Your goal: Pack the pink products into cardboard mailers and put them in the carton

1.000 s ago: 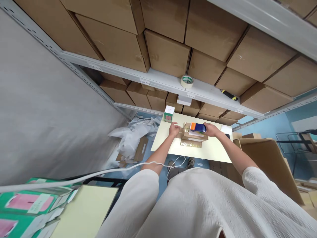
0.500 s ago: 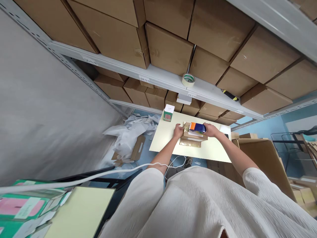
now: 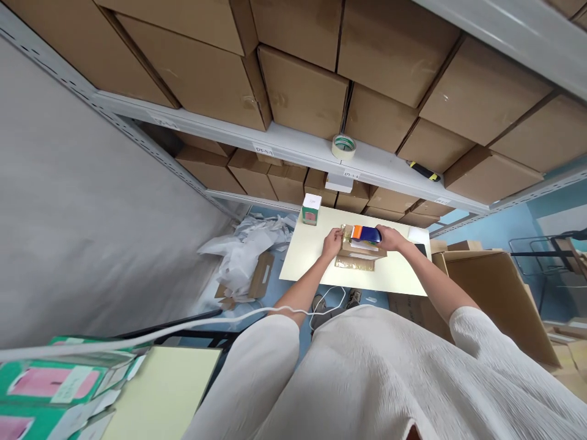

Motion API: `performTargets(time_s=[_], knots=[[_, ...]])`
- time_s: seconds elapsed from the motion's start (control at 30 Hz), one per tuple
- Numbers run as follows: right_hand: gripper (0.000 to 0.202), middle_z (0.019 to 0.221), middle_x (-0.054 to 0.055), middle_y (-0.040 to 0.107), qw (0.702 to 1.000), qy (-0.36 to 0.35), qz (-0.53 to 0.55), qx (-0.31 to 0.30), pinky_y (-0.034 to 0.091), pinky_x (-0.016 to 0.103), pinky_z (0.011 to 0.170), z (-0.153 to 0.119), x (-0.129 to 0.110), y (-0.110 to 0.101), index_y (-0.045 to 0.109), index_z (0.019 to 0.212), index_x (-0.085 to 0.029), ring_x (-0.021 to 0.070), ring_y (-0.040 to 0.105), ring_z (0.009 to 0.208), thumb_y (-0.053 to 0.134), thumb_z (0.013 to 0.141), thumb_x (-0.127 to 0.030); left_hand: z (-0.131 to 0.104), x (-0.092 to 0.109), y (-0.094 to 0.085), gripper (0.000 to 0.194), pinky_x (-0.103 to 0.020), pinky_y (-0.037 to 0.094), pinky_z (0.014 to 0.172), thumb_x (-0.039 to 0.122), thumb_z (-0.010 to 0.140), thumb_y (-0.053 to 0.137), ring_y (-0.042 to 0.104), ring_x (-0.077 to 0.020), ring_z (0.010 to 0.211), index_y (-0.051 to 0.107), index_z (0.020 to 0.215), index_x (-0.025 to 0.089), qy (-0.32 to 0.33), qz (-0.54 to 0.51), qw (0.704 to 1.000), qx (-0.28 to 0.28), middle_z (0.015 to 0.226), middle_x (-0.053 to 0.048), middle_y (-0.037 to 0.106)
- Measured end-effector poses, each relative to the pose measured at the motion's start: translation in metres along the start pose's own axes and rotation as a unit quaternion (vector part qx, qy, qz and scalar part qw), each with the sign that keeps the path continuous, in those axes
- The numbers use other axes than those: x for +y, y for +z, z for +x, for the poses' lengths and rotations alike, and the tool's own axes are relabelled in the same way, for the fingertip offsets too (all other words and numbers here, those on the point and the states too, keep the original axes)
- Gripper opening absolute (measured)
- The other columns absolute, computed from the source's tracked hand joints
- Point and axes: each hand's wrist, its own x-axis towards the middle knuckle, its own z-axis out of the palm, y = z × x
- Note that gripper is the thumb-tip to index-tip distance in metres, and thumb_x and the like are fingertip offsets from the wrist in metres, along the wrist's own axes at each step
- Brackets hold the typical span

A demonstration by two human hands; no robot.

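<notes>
A small brown cardboard box (image 3: 367, 252) with shiny tape on it lies on the pale table (image 3: 302, 256). My right hand (image 3: 389, 238) is closed round a blue and orange tape dispenser (image 3: 365, 234), which is over the top of the box. At the box's left end, the fingers of my left hand (image 3: 332, 242) are pressed together at the edge of the shiny tape (image 3: 347, 231). A flap with tape sticks out at the near side of the box. The green and white small box (image 3: 311, 209) stands at the table's back left.
Shelves with large cartons (image 3: 302, 91) rise behind the table. A tape roll (image 3: 343, 147) and a yellow-black cutter (image 3: 424, 172) lie on the shelf. An open carton (image 3: 499, 299) stands at the right, crumpled white wrapping (image 3: 243, 256) at the left. A white cable (image 3: 183, 327) crosses the front.
My left hand has moved slightly right and up, its fingers now closed at the box's left end. My right hand and the dispenser have hardly moved. The view has shifted slightly.
</notes>
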Motion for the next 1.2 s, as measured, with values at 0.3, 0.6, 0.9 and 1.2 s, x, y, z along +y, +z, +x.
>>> performTargets(time_s=[0.3,0.6,0.9,1.2], knots=[[0.044,0.124,0.013,0.073,1.000,-0.015,0.018,0.010,0.049,0.031,0.081,-0.003,0.004,0.004,0.058,0.129,-0.020,0.0273,0.070,0.106,0.073,0.090,-0.029,0.006,0.042,-0.013,0.139,-0.060,0.010,0.137,0.048,0.068,0.092,0.005,-0.0398,0.172,0.010,0.177,0.026,0.205,0.352,0.885,-0.227,0.186,-0.015,0.008],[0.042,0.126,0.015,0.074,0.999,-0.004,-0.027,-0.032,0.045,0.038,0.094,-0.020,0.024,-0.006,0.057,0.132,-0.021,0.0304,0.071,0.109,0.070,0.092,-0.028,0.018,0.062,-0.001,0.132,-0.061,0.009,0.136,0.049,0.064,0.095,0.036,-0.0438,0.160,0.026,0.172,0.018,0.232,0.491,0.804,-0.240,0.177,-0.024,0.031],[0.036,0.120,0.016,0.075,0.998,0.051,-0.027,-0.031,0.040,0.038,0.095,-0.076,0.135,0.022,0.060,0.122,-0.019,0.0309,0.069,0.108,0.066,0.086,-0.012,0.023,0.057,-0.001,0.126,-0.063,0.012,0.134,0.039,0.059,0.097,0.044,-0.0461,0.152,0.032,0.166,0.019,0.240,0.494,0.802,-0.235,0.166,-0.027,0.043],[0.045,0.125,0.018,0.074,0.996,0.074,0.014,-0.036,0.041,0.041,0.102,-0.091,0.177,0.063,0.062,0.123,-0.020,0.0344,0.067,0.117,0.072,0.080,-0.012,0.023,0.055,0.004,0.131,-0.062,0.021,0.132,0.034,0.053,0.097,0.048,-0.0498,0.148,0.031,0.166,0.020,0.237,0.473,0.813,-0.243,0.164,-0.026,0.041]])
